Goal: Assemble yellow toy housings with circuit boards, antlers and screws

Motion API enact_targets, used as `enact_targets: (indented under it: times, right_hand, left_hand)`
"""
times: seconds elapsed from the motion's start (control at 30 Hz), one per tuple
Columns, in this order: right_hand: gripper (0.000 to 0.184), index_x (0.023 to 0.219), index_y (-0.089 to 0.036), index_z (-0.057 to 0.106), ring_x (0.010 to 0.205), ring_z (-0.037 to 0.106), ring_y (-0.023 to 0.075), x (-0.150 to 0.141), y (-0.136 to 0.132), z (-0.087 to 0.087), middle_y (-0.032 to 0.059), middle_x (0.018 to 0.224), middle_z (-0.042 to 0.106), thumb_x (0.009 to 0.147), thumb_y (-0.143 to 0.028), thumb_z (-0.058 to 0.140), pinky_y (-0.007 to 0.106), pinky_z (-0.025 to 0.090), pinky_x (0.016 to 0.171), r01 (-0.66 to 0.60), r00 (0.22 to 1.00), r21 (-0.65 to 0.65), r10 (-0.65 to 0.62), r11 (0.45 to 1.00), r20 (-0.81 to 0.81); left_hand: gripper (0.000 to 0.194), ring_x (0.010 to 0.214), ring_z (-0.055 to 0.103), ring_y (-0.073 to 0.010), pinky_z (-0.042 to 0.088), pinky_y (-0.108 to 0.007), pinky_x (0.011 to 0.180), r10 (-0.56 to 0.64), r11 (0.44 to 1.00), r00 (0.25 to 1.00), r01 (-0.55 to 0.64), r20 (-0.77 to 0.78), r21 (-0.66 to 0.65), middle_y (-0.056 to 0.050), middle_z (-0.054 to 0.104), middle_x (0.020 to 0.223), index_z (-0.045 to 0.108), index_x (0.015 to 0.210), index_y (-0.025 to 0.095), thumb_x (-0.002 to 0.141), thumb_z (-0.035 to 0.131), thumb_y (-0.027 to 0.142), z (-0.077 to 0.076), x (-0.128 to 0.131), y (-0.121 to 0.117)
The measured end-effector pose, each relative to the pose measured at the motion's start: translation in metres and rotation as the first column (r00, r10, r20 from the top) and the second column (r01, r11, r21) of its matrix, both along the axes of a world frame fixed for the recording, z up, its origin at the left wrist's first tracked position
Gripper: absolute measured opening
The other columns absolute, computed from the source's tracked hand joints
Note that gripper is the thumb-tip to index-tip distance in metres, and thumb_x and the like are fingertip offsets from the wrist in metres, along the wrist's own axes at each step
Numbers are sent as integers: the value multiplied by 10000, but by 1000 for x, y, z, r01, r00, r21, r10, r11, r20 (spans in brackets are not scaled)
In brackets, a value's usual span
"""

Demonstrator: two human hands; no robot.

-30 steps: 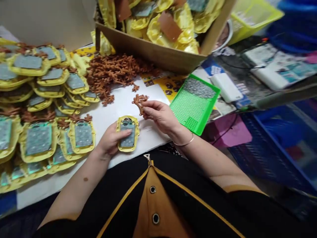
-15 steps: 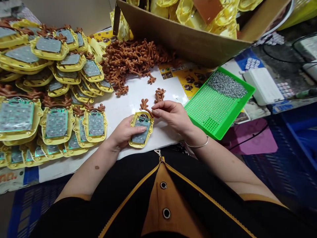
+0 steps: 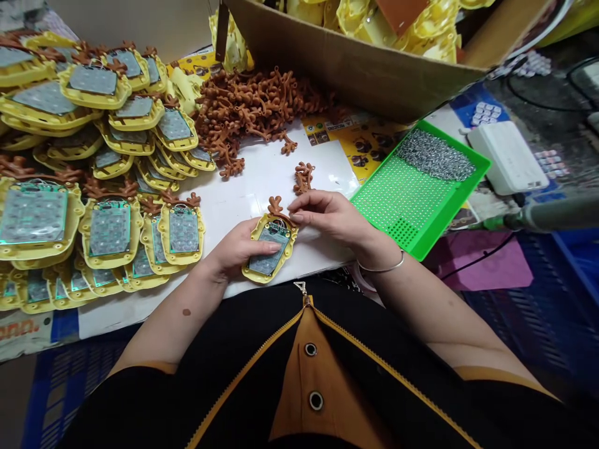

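My left hand [image 3: 236, 249] grips a yellow plastic shell [image 3: 270, 246] with a grey keypad board in it, thumb pressed on the board, low on the white sheet [image 3: 243, 193]. My right hand [image 3: 327, 215] pinches a brown antler piece [image 3: 277, 207] against the shell's top edge. One more loose antler piece [image 3: 303, 176] lies just beyond my right fingers. A heap of brown antler pieces [image 3: 253, 109] sits farther back.
Stacks of yellow shells with boards and antlers [image 3: 93, 174] fill the left side. A cardboard box [image 3: 355, 62] of yellow shells stands at the back. A green perforated tray [image 3: 416, 193] holding small metal parts lies to the right, a white device [image 3: 508, 156] beyond it.
My right hand brought the antler piece from above the sheet down onto the top of the shell. The left hand kept hold of the shell. The camera tilted.
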State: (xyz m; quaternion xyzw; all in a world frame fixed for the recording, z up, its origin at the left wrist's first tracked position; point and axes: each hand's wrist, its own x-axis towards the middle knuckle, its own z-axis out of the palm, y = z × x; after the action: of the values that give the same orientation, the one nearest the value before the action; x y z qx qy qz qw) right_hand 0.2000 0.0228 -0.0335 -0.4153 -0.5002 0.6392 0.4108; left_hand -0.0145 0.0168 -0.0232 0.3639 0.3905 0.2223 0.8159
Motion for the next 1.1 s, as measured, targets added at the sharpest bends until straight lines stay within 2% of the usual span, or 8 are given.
enact_targets:
  times: [0.13,0.2,0.4,0.53,0.73,0.83,0.93,1.1]
  right_hand:
    - [492,1129,-223,668,785,642,105,-7,2,1,-9,938,712,723,-436,845,263,544,717,-4,988,-65,-6,998,-153]
    - [451,1081,-211,691,770,635,100,-14,3,0,-14,888,712,719,-426,850,253,538,713,0,988,-68,-10,998,-151]
    - [341,904,-198,717,770,633,89,-28,2,-5,-19,860,708,678,-395,878,243,535,743,141,963,-143,-170,980,-211]
    - [317,929,-205,724,740,632,89,-22,0,-2,-20,843,719,693,-352,876,243,535,709,87,978,-55,-95,995,-186]
    - [319,938,-200,717,686,620,84,-16,2,0,-17,810,718,713,-377,857,228,500,625,-27,986,-18,24,999,-163]
    - [340,961,-191,679,693,618,94,-15,0,1,-10,820,704,739,-403,825,253,509,645,-45,995,27,47,999,-91]
    - [288,953,-188,643,731,612,118,-14,-3,6,3,836,683,780,-382,767,294,513,689,-20,993,137,4,990,121]
    - [92,863,-186,611,745,588,130,-18,-3,12,12,833,670,789,-188,665,331,492,735,1,902,237,-103,971,418]
  left_hand:
    - [434,669,615,-131,471,-267,672,-25,998,1000,26,-16,49,-9,687,797,654,973,128,611,865,243,0,1,-1]
    - [412,662,602,-125,470,-273,689,-25,997,999,26,-20,69,-4,680,784,653,953,129,617,862,241,0,2,-1]
    - [404,661,599,-128,482,-281,689,15,997,1000,-13,-25,75,1,675,787,643,943,136,614,853,239,-2,3,-2]
    - [400,670,603,-120,471,-270,690,-15,998,1000,16,-12,59,-1,681,799,652,949,129,614,850,222,-2,2,-2]
    - [398,669,610,-130,454,-268,665,-90,996,996,90,1,-8,-12,687,787,652,942,121,612,849,224,-1,-2,-1]
    - [403,673,600,-128,450,-271,670,-101,995,995,101,-20,16,-11,682,788,652,941,119,607,851,226,-1,-2,-1]
    - [399,692,597,-126,453,-273,686,-84,995,995,86,-58,45,-4,673,803,647,950,124,620,842,233,-2,0,-1]
    - [370,676,583,-111,456,-258,677,-73,994,990,83,-118,76,17,655,777,632,912,132,622,839,231,-2,3,-4]
